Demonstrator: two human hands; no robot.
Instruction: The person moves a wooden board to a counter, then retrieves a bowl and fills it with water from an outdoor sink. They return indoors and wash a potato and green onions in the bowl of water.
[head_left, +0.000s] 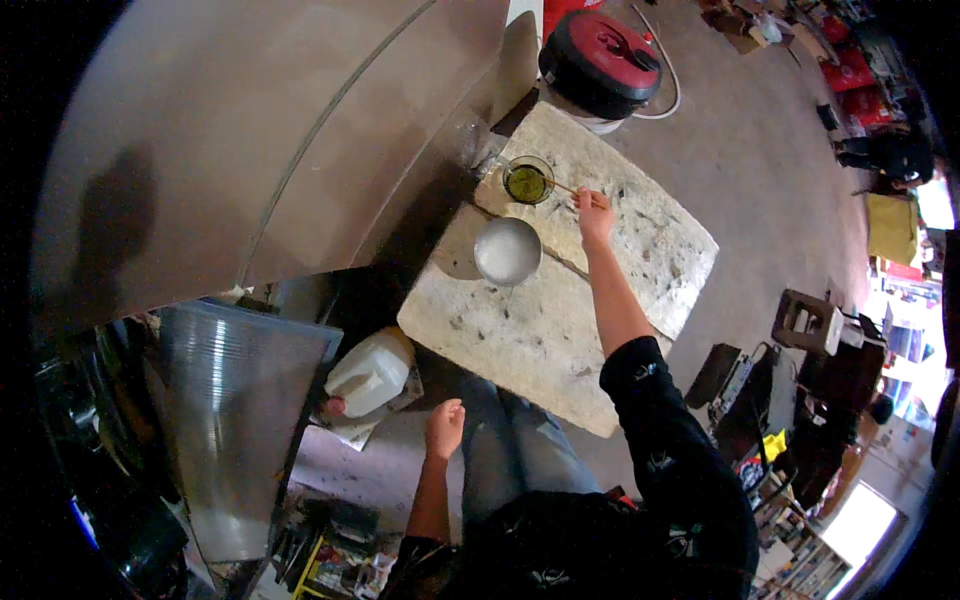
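In the head view, my right hand (595, 216) grips a thin wooden stick (564, 187) above a pale, stained slab surface (637, 217). The stick's far end reaches into a clear glass bowl (551, 178) holding a dark green substance (525, 183). Nearer to me stands a round grey bowl (508, 251) with white contents; whether they are liquid or powder I cannot tell. My left hand (445, 429) hangs low beside my leg with its fingers curled, touching no object that I can see. Close to it is a translucent plastic jug (373, 375) with a reddish cap.
Behind the slabs stands a black and red round-lidded container (604, 64) with a pale hose (675, 82). A large brown panel (300, 135) borders the left. Below it leans a ribbed translucent sheet (225, 420). A concrete block (806, 321) sits at right.
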